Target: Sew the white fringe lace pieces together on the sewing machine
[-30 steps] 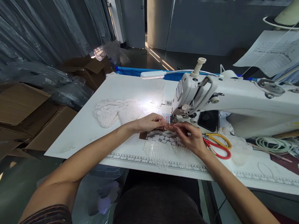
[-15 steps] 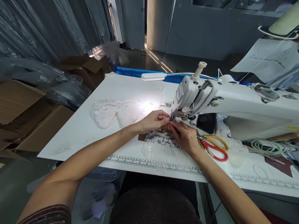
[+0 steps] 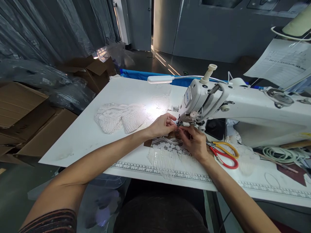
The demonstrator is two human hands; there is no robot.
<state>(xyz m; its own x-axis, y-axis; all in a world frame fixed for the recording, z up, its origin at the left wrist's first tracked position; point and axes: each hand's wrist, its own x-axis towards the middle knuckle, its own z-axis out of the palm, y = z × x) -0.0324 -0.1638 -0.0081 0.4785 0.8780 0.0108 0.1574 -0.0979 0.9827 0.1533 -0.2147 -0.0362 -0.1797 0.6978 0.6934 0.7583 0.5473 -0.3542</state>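
Both hands meet at the needle area (image 3: 179, 124) of a white sewing machine (image 3: 190, 97). My left hand (image 3: 162, 125) comes in from the left, thumb and forefinger pinched beside the presser foot. On the right, my right hand (image 3: 194, 140) is also pinched, its fingertips just below the needle. What either pinch holds, perhaps thread, is too small to make out. White lace fabric (image 3: 162, 155) lies under and in front of the hands, hanging toward the table's front edge. More white lace (image 3: 121, 116) lies gathered left of the machine, under its lamp's bright light.
Scissors with red and yellow handles (image 3: 225, 155) lie right of my right wrist. A dark phone-like slab (image 3: 215, 128) sits under the machine arm. A lamp (image 3: 160, 79) reaches over the table. A printed ruler (image 3: 136, 167) runs along the front edge. Cardboard boxes (image 3: 48, 129) stand left.
My right fingertips have drawn slightly away from the left ones, leaving a small gap at the needle. My left hand stays almost in place. The view has shifted slightly.
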